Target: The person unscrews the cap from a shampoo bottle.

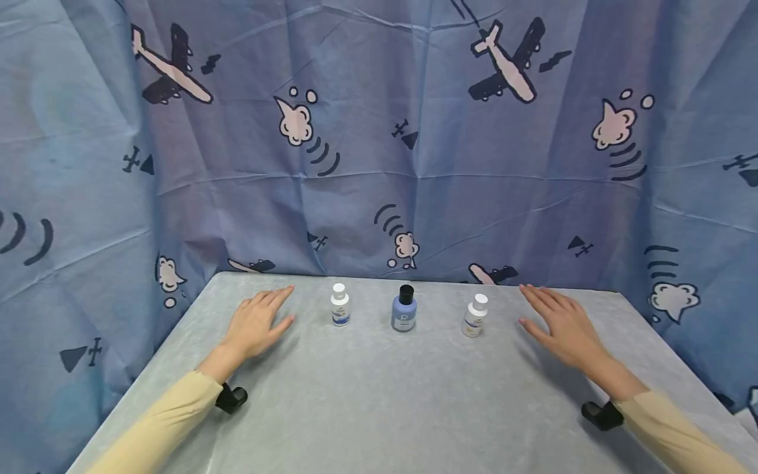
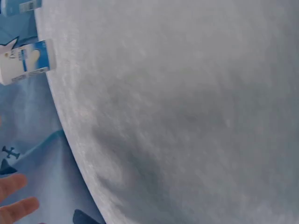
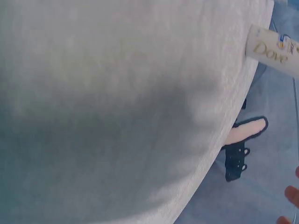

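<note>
Three small bottles stand upright in a loose row on the grey table [image 1: 379, 395]. On the left is a white-capped bottle with a blue label [image 1: 340, 305]. A blue bottle with a black cap [image 1: 404, 309] is in the middle. To the right stands a white bottle with a white cap [image 1: 475, 316]; in the right wrist view a white bottle [image 3: 273, 50] shows the word Dove. My left hand [image 1: 258, 322], fingers extended, hovers left of the row and holds nothing. My right hand [image 1: 562, 326] is likewise extended and apart from the bottles, on the right side.
A blue curtain [image 1: 355, 145] printed with airplanes hangs behind the table and along both sides. The table's far edge lies just behind the bottles. Each wrist carries a black strap-on camera mount, such as the left mount [image 1: 231, 398].
</note>
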{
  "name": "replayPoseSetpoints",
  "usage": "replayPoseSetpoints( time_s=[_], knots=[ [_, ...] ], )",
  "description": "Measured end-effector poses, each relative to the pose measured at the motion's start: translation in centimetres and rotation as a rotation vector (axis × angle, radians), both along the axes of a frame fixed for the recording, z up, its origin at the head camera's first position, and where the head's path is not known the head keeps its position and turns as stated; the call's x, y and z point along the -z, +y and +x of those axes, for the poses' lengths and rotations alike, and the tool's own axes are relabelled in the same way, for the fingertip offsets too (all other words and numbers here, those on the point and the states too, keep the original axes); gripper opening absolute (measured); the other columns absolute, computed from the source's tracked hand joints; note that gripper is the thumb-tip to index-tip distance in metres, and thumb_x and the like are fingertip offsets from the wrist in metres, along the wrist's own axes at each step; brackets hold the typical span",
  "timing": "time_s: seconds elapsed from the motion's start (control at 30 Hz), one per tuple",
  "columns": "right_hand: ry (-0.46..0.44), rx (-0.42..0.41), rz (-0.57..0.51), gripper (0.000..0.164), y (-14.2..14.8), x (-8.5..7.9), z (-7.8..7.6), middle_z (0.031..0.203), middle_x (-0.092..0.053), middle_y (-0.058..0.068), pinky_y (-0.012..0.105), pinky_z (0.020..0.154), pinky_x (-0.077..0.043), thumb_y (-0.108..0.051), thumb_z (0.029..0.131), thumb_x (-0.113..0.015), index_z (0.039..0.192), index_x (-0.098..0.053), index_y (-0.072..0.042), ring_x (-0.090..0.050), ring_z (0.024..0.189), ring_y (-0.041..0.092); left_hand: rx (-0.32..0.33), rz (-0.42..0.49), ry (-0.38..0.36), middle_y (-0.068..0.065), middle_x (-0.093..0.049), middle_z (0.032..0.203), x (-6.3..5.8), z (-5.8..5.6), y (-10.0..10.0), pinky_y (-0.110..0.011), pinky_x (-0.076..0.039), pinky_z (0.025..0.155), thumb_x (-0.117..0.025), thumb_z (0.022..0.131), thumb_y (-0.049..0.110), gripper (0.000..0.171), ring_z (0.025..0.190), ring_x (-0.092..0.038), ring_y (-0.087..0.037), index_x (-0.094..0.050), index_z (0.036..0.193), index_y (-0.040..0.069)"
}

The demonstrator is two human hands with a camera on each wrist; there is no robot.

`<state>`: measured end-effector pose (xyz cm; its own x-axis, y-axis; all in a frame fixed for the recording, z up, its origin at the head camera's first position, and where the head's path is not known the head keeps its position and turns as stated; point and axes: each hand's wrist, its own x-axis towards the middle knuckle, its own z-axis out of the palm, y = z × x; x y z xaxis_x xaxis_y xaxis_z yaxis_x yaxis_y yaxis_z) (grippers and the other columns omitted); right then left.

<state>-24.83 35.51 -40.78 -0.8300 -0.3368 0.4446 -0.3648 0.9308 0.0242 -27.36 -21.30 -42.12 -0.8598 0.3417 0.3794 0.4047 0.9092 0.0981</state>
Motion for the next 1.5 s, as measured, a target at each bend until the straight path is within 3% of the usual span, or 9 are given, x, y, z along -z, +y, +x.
replayPoseSetpoints(
  time_s=[0.17,0.3,0.77,0.9,1.1,1.5],
  knots=[
    [0.135,-0.078,-0.038,0.063,-0.8,0.4,0.2,0.13,-0.056,0.021,0.061,0.092,-0.037,-0.025,0.084,-0.07,0.141,-0.047,-0.008,-0.049,0.116,0.041,-0.006,0.064,0.009,-0.011,-0.06,0.133,-0.2,0.4,0.3,-0.053,-0.046,0.092,-0.054,0.094,0.043,0.057,0.119,-0.055,-0.032,-0.044,0.144,0.018],
    [0.195,-0.071,-0.073,0.058,-1.6,0.5,0.2,0.124,-0.059,0.02,0.06,0.09,-0.039,-0.018,0.078,-0.073,0.131,-0.055,-0.001,-0.052,0.111,0.04,-0.012,0.117,0.044,-0.01,-0.063,0.127,0.0,0.7,0.7,-0.052,-0.049,0.089,-0.057,0.093,0.04,0.05,0.114,-0.058,-0.031,-0.052,0.137,0.017],
    [0.373,-0.101,-0.217,0.035,-4.3,0.1,0.0,0.104,-0.065,0.014,0.051,0.075,-0.045,-0.014,0.073,-0.075,0.106,-0.067,-0.005,-0.058,0.094,0.033,-0.031,0.277,0.163,-0.002,-0.073,0.103,0.5,0.9,2.4,-0.044,-0.054,0.065,-0.066,0.087,0.03,0.027,0.09,-0.067,-0.023,-0.069,0.112,0.018],
    [0.398,-0.121,-0.242,0.032,-5.2,0.1,-0.3,0.097,-0.065,0.012,0.048,0.073,-0.047,-0.016,0.073,-0.075,0.102,-0.068,-0.006,-0.058,0.09,0.031,-0.038,0.326,0.17,0.0,-0.075,0.094,0.6,1.1,2.7,-0.041,-0.052,0.061,-0.068,0.085,0.029,0.021,0.08,-0.068,-0.02,-0.071,0.104,0.02],
    [0.415,-0.172,-0.27,0.031,-6.8,0.3,-0.6,0.094,-0.064,0.01,0.045,0.067,-0.047,-0.015,0.073,-0.073,0.103,-0.068,-0.007,-0.058,0.086,0.029,-0.049,0.411,0.157,0.001,-0.075,0.092,0.6,1.5,3.3,-0.04,-0.052,0.064,-0.069,0.084,0.028,0.019,0.079,-0.068,-0.019,-0.072,0.1,0.019],
    [0.384,-0.208,-0.335,0.027,-9.1,0.8,-0.6,0.094,-0.065,0.006,0.036,0.074,-0.045,-0.013,0.075,-0.075,0.101,-0.069,-0.007,-0.058,0.09,0.023,-0.05,0.608,0.044,-0.001,-0.073,0.081,0.2,1.3,4.5,-0.028,-0.05,0.063,-0.067,0.087,0.02,0.012,0.068,-0.065,-0.014,-0.073,0.093,0.012]
  ],
)
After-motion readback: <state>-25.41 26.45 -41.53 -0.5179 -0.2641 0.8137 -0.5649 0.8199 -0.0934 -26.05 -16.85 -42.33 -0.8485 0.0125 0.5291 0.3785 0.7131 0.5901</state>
